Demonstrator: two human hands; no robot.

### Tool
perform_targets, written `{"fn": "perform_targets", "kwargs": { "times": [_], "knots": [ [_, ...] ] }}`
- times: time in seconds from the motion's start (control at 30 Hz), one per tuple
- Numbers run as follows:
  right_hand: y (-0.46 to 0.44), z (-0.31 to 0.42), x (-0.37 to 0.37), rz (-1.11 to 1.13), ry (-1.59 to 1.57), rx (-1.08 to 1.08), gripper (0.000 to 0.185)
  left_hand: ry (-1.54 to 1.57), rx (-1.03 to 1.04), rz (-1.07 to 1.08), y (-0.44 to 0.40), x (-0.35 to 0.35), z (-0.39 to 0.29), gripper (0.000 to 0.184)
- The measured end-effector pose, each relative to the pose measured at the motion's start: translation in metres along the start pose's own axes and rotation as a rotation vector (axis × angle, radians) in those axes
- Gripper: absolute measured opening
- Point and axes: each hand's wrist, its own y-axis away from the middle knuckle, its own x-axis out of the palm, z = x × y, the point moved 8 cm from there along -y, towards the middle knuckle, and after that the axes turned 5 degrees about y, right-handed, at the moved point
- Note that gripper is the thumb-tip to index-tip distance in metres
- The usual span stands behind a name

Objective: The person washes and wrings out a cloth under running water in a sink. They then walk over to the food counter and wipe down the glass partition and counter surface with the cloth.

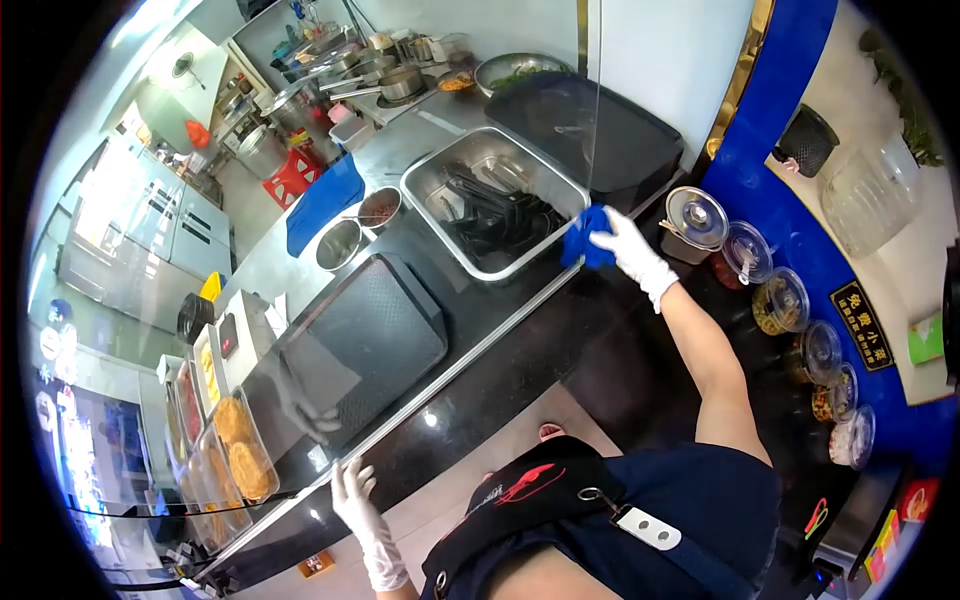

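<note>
My right hand [627, 248], in a white glove, is closed on a blue cloth [590, 238] at the right end of the metal rail, beside the glass panel. Just behind the cloth, a steel tub [415, 190] holds several black utensils [495, 215]. My left hand [355, 492], also gloved in white, is at the counter's front edge at lower left, fingers apart and holding nothing. A dark tray [370, 325] lies behind the glass between the two hands.
Lidded containers [780, 300] line the dark counter at right, with a lidded steel pot [697, 220] nearest my right hand. Fried food [247, 445] sits in trays at left. Black trays [590, 130] are stacked behind the tub. Steel bowls [340, 245] stand left of it.
</note>
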Motion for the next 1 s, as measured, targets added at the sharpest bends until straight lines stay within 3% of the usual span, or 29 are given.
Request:
{"fn": "perform_targets", "kwargs": {
  "times": [0.17,0.2,0.23,0.37,0.43,0.47,0.5,0.6,0.7,0.77,0.8,0.83,0.9,0.93,0.97,1.0],
  "knots": [
    [-0.009,0.141,0.022,0.086,-0.087,-0.195,0.028,0.164,0.015,-0.406,-0.012,-0.111,0.040,0.044],
    [-0.012,0.160,0.026,0.026,-0.150,-0.276,0.029,0.181,0.077,-0.385,-0.016,-0.124,0.043,0.044],
    [-0.011,0.177,0.032,-0.001,-0.191,-0.307,0.034,0.120,0.075,-0.505,-0.012,-0.132,0.037,0.045],
    [-0.013,0.203,0.051,-0.050,-0.233,-0.359,0.039,0.021,0.192,-0.639,-0.032,-0.173,0.048,0.044],
    [-0.016,0.221,0.066,-0.058,-0.074,-0.406,0.039,-0.226,0.517,-0.609,-0.016,-0.154,-0.007,0.033],
    [-0.018,0.231,0.068,-0.059,-0.031,-0.425,0.039,-0.237,0.369,-0.626,-0.010,-0.149,-0.021,0.039],
    [-0.020,0.243,0.069,-0.073,-0.004,-0.422,0.040,-0.390,0.443,-0.643,-0.009,-0.149,-0.031,0.037],
    [-0.019,0.297,0.065,-0.328,0.226,-0.609,0.040,-0.239,0.405,-0.539,-0.013,-0.146,-0.041,0.040],
    [-0.029,0.346,0.057,-0.514,0.450,-0.700,0.045,-0.019,0.255,-0.368,-0.075,-0.177,0.027,0.047],
    [-0.016,0.384,0.072,-0.590,0.569,-0.734,0.065,0.080,0.415,-0.385,-0.087,-0.180,0.036,0.046],
    [0.002,0.404,0.086,-0.749,0.694,-0.869,0.061,-0.234,0.506,-0.406,-0.076,-0.171,0.015,0.039],
    [0.018,0.414,0.105,-0.689,0.588,-0.964,0.056,-0.196,0.463,-0.368,-0.054,-0.151,-0.022,0.037],
    [0.060,0.425,0.157,-0.769,0.316,-1.074,0.044,-0.190,0.421,-0.466,-0.049,-0.152,-0.024,0.031],
    [0.074,0.429,0.178,-0.803,0.340,-1.129,0.038,-0.183,0.554,-0.551,-0.048,-0.157,-0.026,0.027],
    [0.087,0.432,0.198,-0.838,0.365,-1.183,0.032,-0.236,0.558,-0.572,-0.049,-0.160,-0.020,0.026],
    [0.075,0.428,0.199,-0.684,0.332,-1.300,0.031,-0.248,0.591,-0.582,-0.050,-0.161,-0.022,0.024]
  ]
}}
